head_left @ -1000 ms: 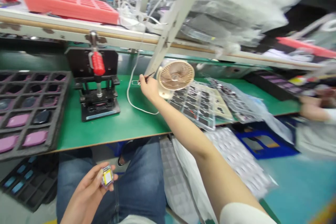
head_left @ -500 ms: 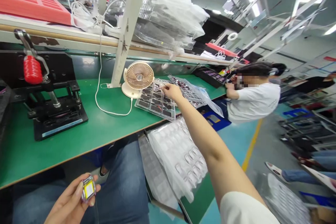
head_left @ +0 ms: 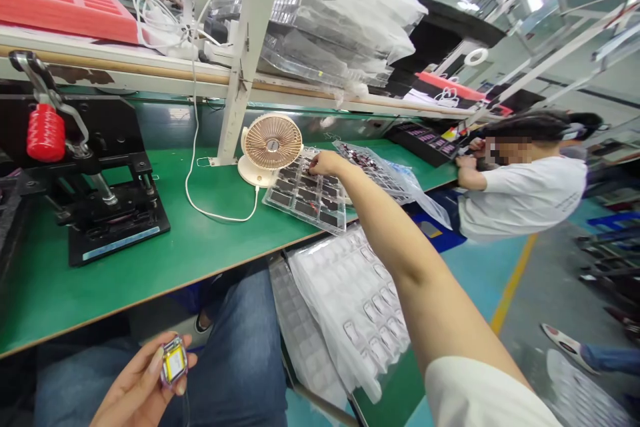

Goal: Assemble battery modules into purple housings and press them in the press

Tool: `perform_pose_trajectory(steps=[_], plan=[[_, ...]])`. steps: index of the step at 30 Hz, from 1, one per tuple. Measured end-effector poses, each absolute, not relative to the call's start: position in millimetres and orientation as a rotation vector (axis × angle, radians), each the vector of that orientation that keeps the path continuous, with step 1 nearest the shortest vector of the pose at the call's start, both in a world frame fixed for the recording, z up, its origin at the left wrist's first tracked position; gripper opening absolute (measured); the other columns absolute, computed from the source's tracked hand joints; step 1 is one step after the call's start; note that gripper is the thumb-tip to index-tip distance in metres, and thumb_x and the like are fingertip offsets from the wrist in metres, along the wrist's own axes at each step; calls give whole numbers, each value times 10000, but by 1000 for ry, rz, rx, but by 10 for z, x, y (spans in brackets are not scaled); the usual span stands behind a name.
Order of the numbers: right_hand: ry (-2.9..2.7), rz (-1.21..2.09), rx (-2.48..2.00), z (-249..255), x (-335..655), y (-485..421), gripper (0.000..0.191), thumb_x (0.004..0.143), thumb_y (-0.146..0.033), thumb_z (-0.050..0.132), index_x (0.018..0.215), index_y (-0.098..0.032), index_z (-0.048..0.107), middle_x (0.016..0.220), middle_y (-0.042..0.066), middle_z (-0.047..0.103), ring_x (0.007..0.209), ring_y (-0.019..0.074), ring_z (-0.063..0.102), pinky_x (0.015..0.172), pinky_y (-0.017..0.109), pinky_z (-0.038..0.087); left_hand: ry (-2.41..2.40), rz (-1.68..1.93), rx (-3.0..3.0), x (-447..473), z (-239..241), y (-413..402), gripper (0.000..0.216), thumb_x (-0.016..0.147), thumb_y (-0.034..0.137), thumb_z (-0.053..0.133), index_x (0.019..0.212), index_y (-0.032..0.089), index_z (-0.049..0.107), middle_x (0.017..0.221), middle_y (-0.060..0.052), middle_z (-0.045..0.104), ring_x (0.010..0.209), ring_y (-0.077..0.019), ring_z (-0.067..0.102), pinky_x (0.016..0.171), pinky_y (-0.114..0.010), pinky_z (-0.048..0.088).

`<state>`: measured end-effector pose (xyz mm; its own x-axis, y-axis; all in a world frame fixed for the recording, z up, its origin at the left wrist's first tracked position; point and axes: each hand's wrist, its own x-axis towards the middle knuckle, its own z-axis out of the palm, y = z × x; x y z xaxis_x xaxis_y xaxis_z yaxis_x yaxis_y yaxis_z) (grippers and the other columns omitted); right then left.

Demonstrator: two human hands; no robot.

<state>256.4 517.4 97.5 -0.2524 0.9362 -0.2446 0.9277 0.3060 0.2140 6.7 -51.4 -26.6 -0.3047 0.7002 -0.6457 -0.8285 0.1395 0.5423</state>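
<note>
Low over my lap, my left hand grips a small rounded device housing, purple-edged, with a yellow-framed pale block inside and a thin wire hanging below it. My right arm stretches across to a clear plastic tray on the green bench, whose compartments hold flat dark parts. The fingers of my right hand are bent together down at the tray's far side; whatever is between them is too small to make out.
A beige fan stands behind the tray. To the left is a black press with a red handle. A second parts tray lies further right, near a co-worker. Bagged trays lean below the bench edge.
The view has shifted slightly, moving the bench items on the right further right. My right hand stays at the tray, its fingers curled more downward. My left hand still holds the device housing.
</note>
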Motion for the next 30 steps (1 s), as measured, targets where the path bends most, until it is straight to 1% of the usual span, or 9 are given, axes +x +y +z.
perform_pose_trajectory(steps=[5,14,21,23,25,27,28,29,30], plan=[[2210,121,1704,946,2518,5196,330,1029,-438,729,1194,-153,730,1244,99,739,1155,250,715,1037,482,587,1077,1532,-94,78,-256,-440,386,721,373,980,1054,210,875,1166,-188,835,940,-377,809,630,-340,617],[2243,126,1739,992,2454,5144,283,1000,-419,768,1070,-146,751,1143,86,769,1094,233,732,1016,452,588,1009,1535,-93,37,-428,-506,347,761,320,959,1084,225,878,1175,-184,837,963,-409,817,642,-360,626],[2384,121,1860,1341,2523,4873,281,1034,-413,729,1094,-138,741,1103,65,758,1008,204,738,948,407,615,1067,1568,-96,42,-284,-462,365,764,338,952,1087,193,862,1169,-190,834,941,-381,817,636,-340,631],[2493,144,1900,1480,2546,4622,273,1049,-392,699,1041,-129,771,1046,104,777,978,212,742,950,409,594,1072,1599,-98,27,-183,-424,379,763,328,956,1098,183,853,1200,-191,824,982,-377,816,688,-350,652],[2651,167,1927,1552,2530,4239,269,1037,-354,691,973,-123,814,970,186,791,948,259,748,938,448,567,1061,1640,-92,-4,-85,-373,368,774,310,955,1100,180,845,1242,-185,809,1060,-382,804,770,-372,669],[2852,163,1903,1516,2460,3723,166,988,-305,738,1021,-175,834,959,194,793,897,293,749,910,506,576,1041,1686,-77,-46,-17,-306,343,781,299,955,1084,183,842,1255,-170,801,1115,-382,790,834,-393,672],[2967,110,1831,1455,2400,3420,124,969,-310,752,1048,-263,835,981,150,799,864,282,749,889,503,597,1031,1711,-67,-67,3,-268,334,782,297,957,1076,188,841,1251,-161,800,1127,-378,786,851,-399,670],[3138,-4,1676,1371,2322,3092,122,953,-338,758,1047,-378,824,1000,80,801,846,268,755,846,485,630,1021,1739,-54,-84,14,-230,329,785,302,957,1073,193,840,1242,-153,800,1131,-373,785,862,-405,667],[3397,-291,1316,1267,2226,2751,198,943,-335,744,1083,-460,808,1017,39,801,857,289,767,796,504,658,1012,1766,-38,-94,20,-194,323,797,319,951,1074,196,838,1233,-148,800,1130,-365,783,874,-414,664]])
